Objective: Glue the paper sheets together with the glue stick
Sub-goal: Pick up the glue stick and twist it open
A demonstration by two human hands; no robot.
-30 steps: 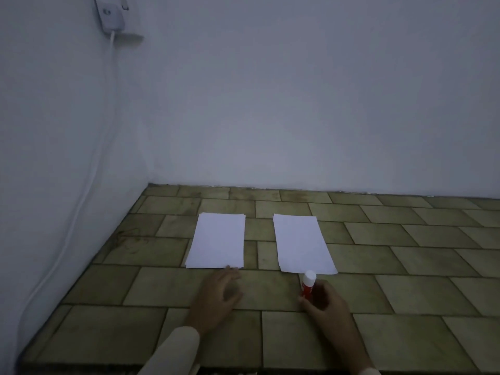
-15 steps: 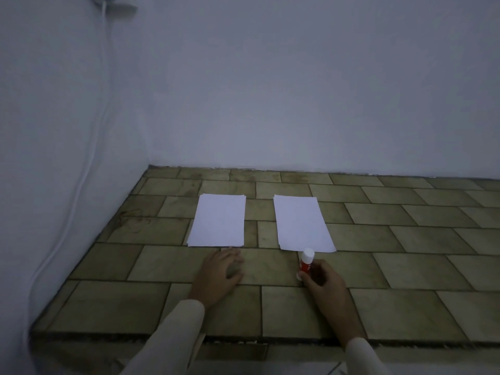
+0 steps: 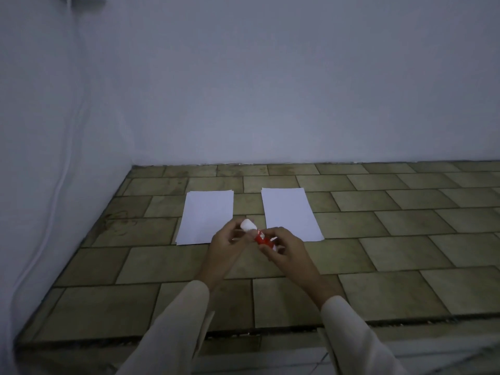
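Observation:
Two white paper sheets lie side by side on the tiled surface: the left sheet [image 3: 206, 215] and the right sheet [image 3: 290, 212], a tile-wide gap between them. A red glue stick [image 3: 260, 236] with a white cap [image 3: 248, 225] is held tilted in the air just in front of the sheets. My right hand [image 3: 286, 250] grips its red body. My left hand [image 3: 226, 243] has its fingers closed around the white cap. The left hand covers the near right corner of the left sheet.
The olive tiled surface [image 3: 378, 239] ends at a front edge [image 3: 243, 334] near me. White walls stand behind and on the left, meeting in a corner. A white cable [image 3: 63, 169] hangs down the left wall.
The glue stick was lifted off the tiles by my right hand and tilted. My left hand left the tiles and closed on the cap. The view tilted down.

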